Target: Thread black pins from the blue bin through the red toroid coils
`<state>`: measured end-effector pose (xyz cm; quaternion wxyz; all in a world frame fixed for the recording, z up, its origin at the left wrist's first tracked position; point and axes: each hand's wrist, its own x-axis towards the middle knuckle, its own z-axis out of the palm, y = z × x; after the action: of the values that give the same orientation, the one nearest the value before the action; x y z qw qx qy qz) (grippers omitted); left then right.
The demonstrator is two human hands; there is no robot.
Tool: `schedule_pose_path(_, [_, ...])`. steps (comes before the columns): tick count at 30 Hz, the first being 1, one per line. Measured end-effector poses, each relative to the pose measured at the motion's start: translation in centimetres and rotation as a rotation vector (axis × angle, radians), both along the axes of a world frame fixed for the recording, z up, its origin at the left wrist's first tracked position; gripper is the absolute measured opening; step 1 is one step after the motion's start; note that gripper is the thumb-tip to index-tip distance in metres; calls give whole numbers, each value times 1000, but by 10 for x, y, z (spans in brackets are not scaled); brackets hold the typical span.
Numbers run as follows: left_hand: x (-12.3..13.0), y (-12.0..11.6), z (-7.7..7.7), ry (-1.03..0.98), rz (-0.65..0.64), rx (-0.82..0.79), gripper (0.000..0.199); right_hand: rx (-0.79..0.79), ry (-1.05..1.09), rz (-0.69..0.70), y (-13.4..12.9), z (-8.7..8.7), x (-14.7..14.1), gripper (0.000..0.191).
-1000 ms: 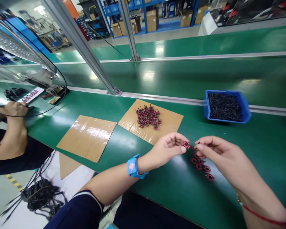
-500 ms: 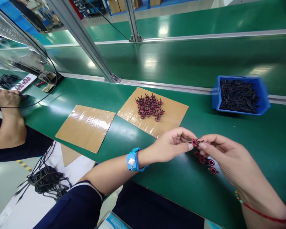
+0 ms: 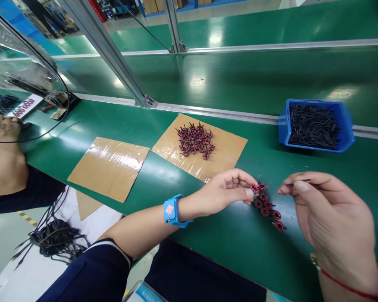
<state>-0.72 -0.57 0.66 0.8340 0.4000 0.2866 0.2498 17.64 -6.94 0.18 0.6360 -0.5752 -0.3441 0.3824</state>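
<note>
Change over the last half second: the fingertips of the two hands had met at one ring; now they stand apart. Right hand has drawn off to the right, thumb and fingers pinched on a thin black piece, roughly level. Left hand is closed at the fingertips on a red-and-black wound ring, close over the counter. So ring and black piece are separate, one per hand. Whether the ring has a black piece fitted: cannot tell, partly hidden by fingers.

Between the hands, nearer the left: loose wound rings in a ragged line, upper ones beside the held ring, the line trailing toward the wearer. Little room to lower the left fingertips without brushing them, I judge.

Ahead of the left hand, a cardboard sheet bears a pile of similar rings, black ends sticking up; its near corner is just by the left knuckles. Second cardboard sheet farther left, close to the counter's near edge.

Blue bin of black pieces beyond the right hand, against the metal rail. Green surface shows between bin and hand. Far left, a co-worker's hand, well apart.
</note>
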Motion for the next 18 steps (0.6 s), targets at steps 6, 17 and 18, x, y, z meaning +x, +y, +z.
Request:
schedule_pose_path(6, [2, 0, 3, 17, -21, 20, 20, -118, -94, 58, -6, -1, 0, 17])
schedule_pose_path(17, [0, 0, 4, 13, -42, 43, 17, -136, -263, 85, -11, 6, 1, 14])
schedule_pose_path(18, [0, 0, 4, 13, -45, 47, 17, -141, -278, 93, -11, 6, 2, 14])
